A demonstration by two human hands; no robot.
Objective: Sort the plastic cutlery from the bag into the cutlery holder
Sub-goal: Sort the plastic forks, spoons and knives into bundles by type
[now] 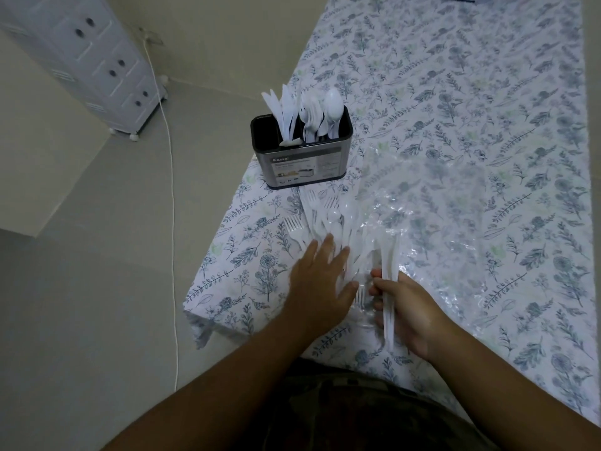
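A black and steel cutlery holder (pixel 300 167) stands near the table's left edge, with white knives in its left part and spoons in its right part. A pile of white forks and spoons (pixel 328 219) lies loose on the cloth in front of it, beside a clear plastic bag (pixel 432 203). My left hand (pixel 320 281) lies flat with fingers spread on the near end of the pile. My right hand (pixel 406 307) is closed around a few white plastic pieces (pixel 388 288) that point away from me.
The table carries a floral cloth (pixel 487 92) whose left edge and near corner (pixel 195 314) are close to my left hand. A white drawer cabinet (pixel 97 60) and a white cord (pixel 170 157) are on the floor to the left.
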